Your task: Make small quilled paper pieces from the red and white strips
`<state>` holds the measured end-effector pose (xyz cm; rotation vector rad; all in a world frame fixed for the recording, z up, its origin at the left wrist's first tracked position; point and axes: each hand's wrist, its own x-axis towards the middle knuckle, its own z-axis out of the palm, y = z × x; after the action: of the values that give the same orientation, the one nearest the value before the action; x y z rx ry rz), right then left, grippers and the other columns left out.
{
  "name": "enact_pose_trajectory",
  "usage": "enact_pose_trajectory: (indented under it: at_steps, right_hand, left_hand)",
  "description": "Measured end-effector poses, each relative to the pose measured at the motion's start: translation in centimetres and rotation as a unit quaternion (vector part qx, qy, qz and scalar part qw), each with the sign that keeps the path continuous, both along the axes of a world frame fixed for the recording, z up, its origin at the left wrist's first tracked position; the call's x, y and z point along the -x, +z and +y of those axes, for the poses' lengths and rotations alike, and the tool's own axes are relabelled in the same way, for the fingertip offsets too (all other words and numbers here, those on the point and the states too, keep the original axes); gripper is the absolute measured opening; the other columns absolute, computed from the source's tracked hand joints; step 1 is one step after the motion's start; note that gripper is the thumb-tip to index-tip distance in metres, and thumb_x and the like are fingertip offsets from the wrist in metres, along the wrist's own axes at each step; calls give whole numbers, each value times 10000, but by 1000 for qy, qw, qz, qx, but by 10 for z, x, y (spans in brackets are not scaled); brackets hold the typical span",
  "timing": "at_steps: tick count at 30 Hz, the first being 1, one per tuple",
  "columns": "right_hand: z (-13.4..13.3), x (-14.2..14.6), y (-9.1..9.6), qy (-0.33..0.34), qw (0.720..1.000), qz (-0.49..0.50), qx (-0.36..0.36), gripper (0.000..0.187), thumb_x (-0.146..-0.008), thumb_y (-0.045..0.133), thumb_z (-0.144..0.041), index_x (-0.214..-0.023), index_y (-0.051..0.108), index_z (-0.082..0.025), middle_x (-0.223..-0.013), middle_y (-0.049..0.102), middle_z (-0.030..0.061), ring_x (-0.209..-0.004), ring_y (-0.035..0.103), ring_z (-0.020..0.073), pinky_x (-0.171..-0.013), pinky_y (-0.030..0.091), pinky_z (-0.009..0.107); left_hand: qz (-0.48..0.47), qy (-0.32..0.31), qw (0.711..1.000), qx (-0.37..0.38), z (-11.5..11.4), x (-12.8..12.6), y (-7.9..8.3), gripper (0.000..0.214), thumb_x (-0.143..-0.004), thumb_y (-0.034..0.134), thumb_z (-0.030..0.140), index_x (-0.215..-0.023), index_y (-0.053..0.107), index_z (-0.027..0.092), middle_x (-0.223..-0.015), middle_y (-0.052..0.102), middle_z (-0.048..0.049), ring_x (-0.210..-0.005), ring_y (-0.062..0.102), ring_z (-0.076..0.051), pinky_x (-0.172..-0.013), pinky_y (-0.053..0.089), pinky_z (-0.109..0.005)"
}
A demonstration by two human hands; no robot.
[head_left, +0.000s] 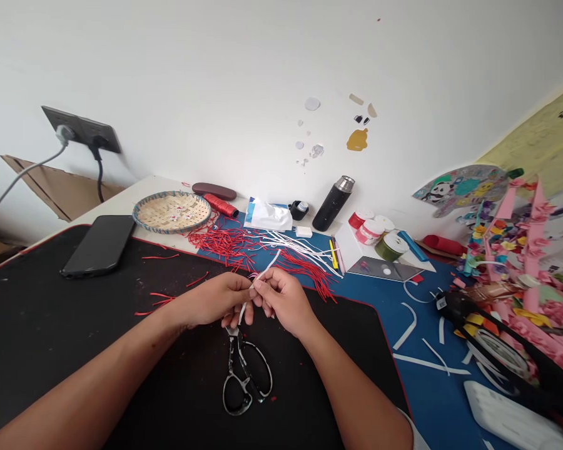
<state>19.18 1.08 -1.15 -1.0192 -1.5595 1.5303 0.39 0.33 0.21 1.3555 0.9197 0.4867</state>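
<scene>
Both hands meet over the bench (pixel 122 199): the left hand (pixel 216 301) and right hand (pixel 285 301) each pinch, fingertips closed, a thin white paper strip (pixel 268 265), flat and narrow, which slants up and away between them. Just below lie steel scissors (pixel 244 375) with black-lined loops, on a matte black mat (pixel 51 325). Beyond, loose red paper strips (pixel 225 240) scatter over a blue mat (pixel 426 400). A round woven basket (pixel 172 212), a dark phone (pixel 98 245) and a black flask (pixel 332 203) stand near the plain white wall (pixel 216 75).
</scene>
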Motion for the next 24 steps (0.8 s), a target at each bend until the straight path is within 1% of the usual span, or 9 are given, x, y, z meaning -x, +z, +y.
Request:
enact_pose_trajectory:
  at_steps: [5, 11, 14, 17, 19, 21, 24]
  right_hand:
    - [0, 0, 1, 3, 1000, 26, 14, 303, -921, 679, -475, -877, 621, -181, -633, 598, -44, -415, 474, 71, -400, 328, 195]
    - [-1, -1, 3, 11, 998, 45, 42, 330, -902, 709, -491, -868, 617, -176, -620, 619, -36, -396, 461, 66, -385, 305, 190]
    - [-2, -1, 7, 22, 996, 62, 60, 353, -888, 729, -509, -873, 615, -176, -603, 630, -32, -385, 452, 65, -381, 294, 190]
    - [-2, -1, 10, 29, 993, 87, 71, 360, -882, 745, -510, -877, 619, -174, -600, 631, -33, -378, 427, 57, -377, 271, 190]
    - [-2, -1, 11, 19, 992, 103, 77, 360, -872, 765, -503, -870, 619, -174, -582, 603, -50, -375, 395, 48, -374, 251, 188]
    - [-2, -1, 11, 7, 989, 118, 85, 361, -857, 785, -497, -865, 620, -176, -565, 560, -71, -376, 371, 43, -373, 240, 187]
    - [-1, -1, 12, 1, 985, 140, 99, 353, -845, 801, -488, -871, 631, -180, -578, 536, -77, -388, 371, 44, -377, 249, 191]
  left_hand:
    - [-1, 5, 1000, -22, 0, 0, 2, 473, -887, 660, 596, -875, 772, 137, -707, 726, -49, -501, 586, -129, -437, 453, -216]
    - [6, -12, 1000, -24, -2, 1, 11, 484, -883, 678, 615, -874, 772, 141, -715, 726, -46, -492, 565, -114, -437, 440, -209]
    - [-2, -27, 999, -20, -2, 3, 13, 510, -887, 674, 640, -873, 773, 140, -674, 706, -36, -463, 539, -103, -425, 421, -205]
    - [-34, -33, 999, -3, -2, 3, 12, 530, -884, 681, 655, -894, 777, 134, -660, 704, -37, -448, 531, -96, -410, 404, -196]
    - [-58, -16, 998, 10, -3, 2, 11, 512, -869, 718, 638, -905, 779, 131, -688, 723, -47, -453, 544, -96, -405, 407, -191]
    - [-89, 8, 996, 27, -4, 0, 11, 502, -859, 744, 624, -864, 775, 123, -696, 728, -58, -458, 549, -94, -398, 406, -184]
    - [-148, 31, 985, 79, -6, 0, 12, 508, -864, 753, 619, -812, 759, 114, -702, 733, -75, -458, 544, -89, -381, 395, -174]
